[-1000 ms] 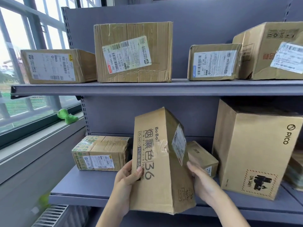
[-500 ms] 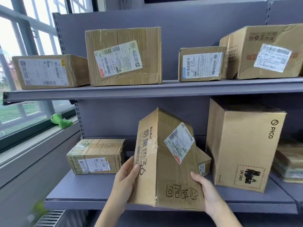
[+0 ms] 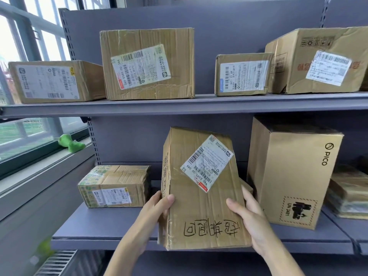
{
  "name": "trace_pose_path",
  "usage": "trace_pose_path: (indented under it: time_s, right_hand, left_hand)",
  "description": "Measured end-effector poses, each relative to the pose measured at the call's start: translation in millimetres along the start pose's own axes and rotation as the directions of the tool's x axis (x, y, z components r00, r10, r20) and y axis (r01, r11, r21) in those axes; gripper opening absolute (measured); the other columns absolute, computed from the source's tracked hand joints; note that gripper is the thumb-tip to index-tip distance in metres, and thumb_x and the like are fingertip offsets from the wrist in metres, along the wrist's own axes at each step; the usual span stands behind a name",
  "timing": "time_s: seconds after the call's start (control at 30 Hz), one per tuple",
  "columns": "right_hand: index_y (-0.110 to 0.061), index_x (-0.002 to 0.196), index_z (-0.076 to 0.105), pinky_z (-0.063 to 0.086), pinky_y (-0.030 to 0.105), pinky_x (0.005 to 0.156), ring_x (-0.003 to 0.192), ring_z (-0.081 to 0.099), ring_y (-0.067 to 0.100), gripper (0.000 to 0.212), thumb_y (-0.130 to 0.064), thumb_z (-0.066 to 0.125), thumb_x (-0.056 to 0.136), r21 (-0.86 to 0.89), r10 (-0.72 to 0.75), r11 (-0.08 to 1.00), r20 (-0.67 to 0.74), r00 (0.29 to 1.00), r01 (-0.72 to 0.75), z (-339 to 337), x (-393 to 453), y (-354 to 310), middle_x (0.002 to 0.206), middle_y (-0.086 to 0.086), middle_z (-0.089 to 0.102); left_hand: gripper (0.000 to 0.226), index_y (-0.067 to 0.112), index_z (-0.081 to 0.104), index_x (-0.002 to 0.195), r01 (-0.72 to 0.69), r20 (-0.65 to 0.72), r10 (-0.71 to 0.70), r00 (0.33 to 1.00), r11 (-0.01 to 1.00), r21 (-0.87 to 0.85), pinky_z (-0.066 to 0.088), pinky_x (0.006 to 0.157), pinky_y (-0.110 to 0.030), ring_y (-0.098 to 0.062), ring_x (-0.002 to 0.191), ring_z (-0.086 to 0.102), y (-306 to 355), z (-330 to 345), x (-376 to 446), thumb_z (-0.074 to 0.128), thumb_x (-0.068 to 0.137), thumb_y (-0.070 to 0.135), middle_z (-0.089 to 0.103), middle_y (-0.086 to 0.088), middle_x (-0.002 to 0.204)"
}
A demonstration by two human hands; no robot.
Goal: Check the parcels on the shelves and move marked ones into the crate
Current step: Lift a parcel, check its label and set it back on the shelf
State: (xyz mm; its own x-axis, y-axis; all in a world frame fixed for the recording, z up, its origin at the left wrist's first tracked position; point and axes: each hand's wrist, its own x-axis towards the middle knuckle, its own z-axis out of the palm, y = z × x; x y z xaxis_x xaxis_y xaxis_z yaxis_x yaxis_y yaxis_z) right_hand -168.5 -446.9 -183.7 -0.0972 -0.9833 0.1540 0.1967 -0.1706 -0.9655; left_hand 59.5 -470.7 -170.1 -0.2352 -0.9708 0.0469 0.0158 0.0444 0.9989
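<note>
Both hands hold a tall cardboard parcel (image 3: 201, 206) upright in front of the lower shelf (image 3: 103, 230). Its broad face is toward me, with a tilted white shipping label at the top and black handwritten characters near the bottom. My left hand (image 3: 153, 214) grips its left edge with the thumb on the front face. My right hand (image 3: 249, 218) grips the right edge, thumb across the front. No crate is in view.
On the lower shelf are a small taped box (image 3: 115, 188) at left and a tall PICO box (image 3: 292, 176) at right, with a stack of parcels (image 3: 348, 194) beyond. The upper shelf (image 3: 179, 105) carries several labelled boxes. A window sill with a green toy (image 3: 71, 143) lies left.
The parcel has been turned in my hands, so the labelled face with the handwriting now faces me squarely. My right thumb has come onto its front.
</note>
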Motion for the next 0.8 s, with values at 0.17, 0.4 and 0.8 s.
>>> trace_pose_path:
  time_s: [0.17,0.4,0.8]
  right_hand:
    - [-0.037,0.119,0.056,0.046,0.046,0.096,0.112,0.059,0.020,0.054,-0.022,0.075,0.071,0.018,0.029,0.999,-0.016,0.999,-0.029,3,2,-1,0.121,0.001,0.062]
    - [-0.018,0.090,0.071,0.053,0.020,0.053,0.068,0.071,0.011,0.085,-0.046,0.090,0.013,0.149,0.145,0.974,0.163,0.976,-0.170,-4,14,-27,0.081,0.002,0.075]
    - [-0.030,0.110,0.056,0.047,0.034,0.074,0.084,0.059,0.015,0.040,-0.026,0.061,0.071,0.437,-0.006,0.894,-0.211,0.977,0.099,30,24,6,0.099,-0.003,0.066]
  left_hand:
    - [0.075,0.011,0.060,0.115,-0.021,-0.012,0.020,1.000,0.996,-0.082,0.046,0.095,-0.038,-0.022,0.102,0.066,-5,-3,-2,0.064,0.054,0.054,0.071,-0.006,0.107]
    - [0.082,0.009,0.073,0.089,0.092,0.127,-0.071,0.989,0.982,-0.167,0.057,0.071,-0.035,-0.019,0.076,0.072,-15,-13,8,0.086,0.021,0.052,0.075,-0.010,0.085]
    - [0.115,0.021,0.049,0.128,-0.150,-0.161,0.104,0.981,0.940,-0.307,0.042,0.099,-0.037,-0.013,0.110,0.061,-28,-10,16,0.083,0.028,0.066,0.066,0.001,0.119]
